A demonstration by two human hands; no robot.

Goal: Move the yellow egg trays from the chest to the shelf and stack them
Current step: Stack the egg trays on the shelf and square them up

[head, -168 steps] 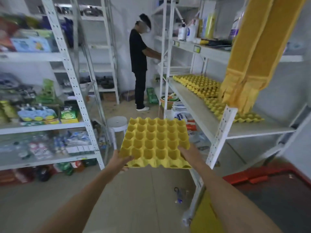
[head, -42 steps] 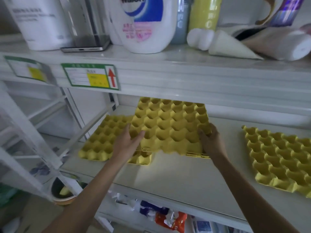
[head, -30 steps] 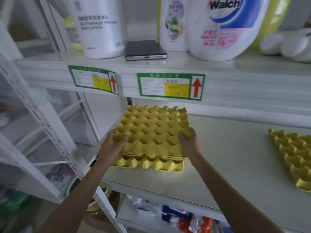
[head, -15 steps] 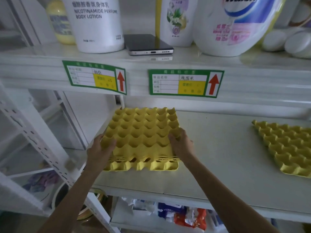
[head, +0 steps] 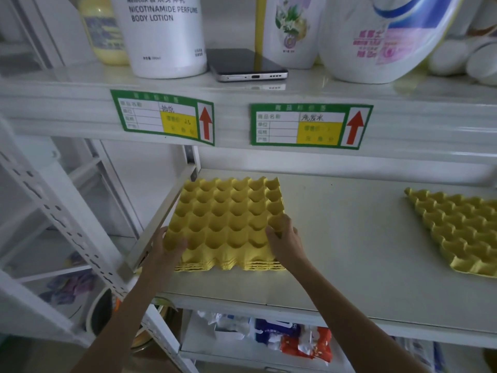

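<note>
A stack of yellow egg trays [head: 228,219] lies flat at the left end of the white shelf [head: 349,254], its layered edges showing at the front. My left hand [head: 168,244] grips the top tray's front left corner. My right hand [head: 285,238] pinches its front right edge, fingers curled into the cups. Another yellow egg tray [head: 462,232] lies apart at the right of the same shelf, partly cut off by the frame edge. The chest is out of sight.
The shelf above holds a body lotion bottle [head: 161,33], a dark phone [head: 244,64] and a big detergent jug [head: 382,36]; its front beam carries two green labels [head: 309,126]. A perforated white upright [head: 67,227] slants at left. Packaged goods [head: 293,337] lie below.
I carried a tray from the aisle to the shelf and slid it left onto the stack. Over the last half second it has settled flush, and both hands have stayed on its front corners.
</note>
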